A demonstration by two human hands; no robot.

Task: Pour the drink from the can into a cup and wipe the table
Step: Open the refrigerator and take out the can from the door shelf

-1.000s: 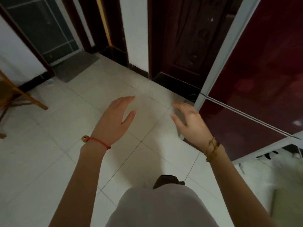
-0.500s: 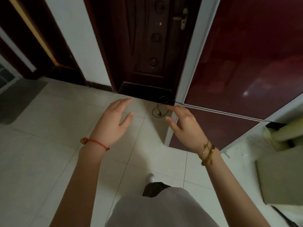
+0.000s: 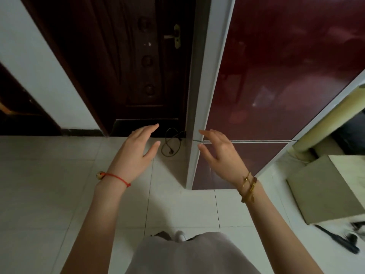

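Hands, left hand (image 3: pixel 136 153) and right hand (image 3: pixel 221 155), spread wide (holding nothing) before a maroon fridge (image 3: pixel 276 76).

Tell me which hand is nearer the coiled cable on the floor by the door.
Left. The left hand hovers just left of the coiled cable, thumb tip close to it; the right hand is farther off, past the white frame edge.

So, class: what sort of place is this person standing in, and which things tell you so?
Probably a home hallway or entry: a white tiled floor, a dark wooden door with a brass handle, and a glossy red cabinet beside it.
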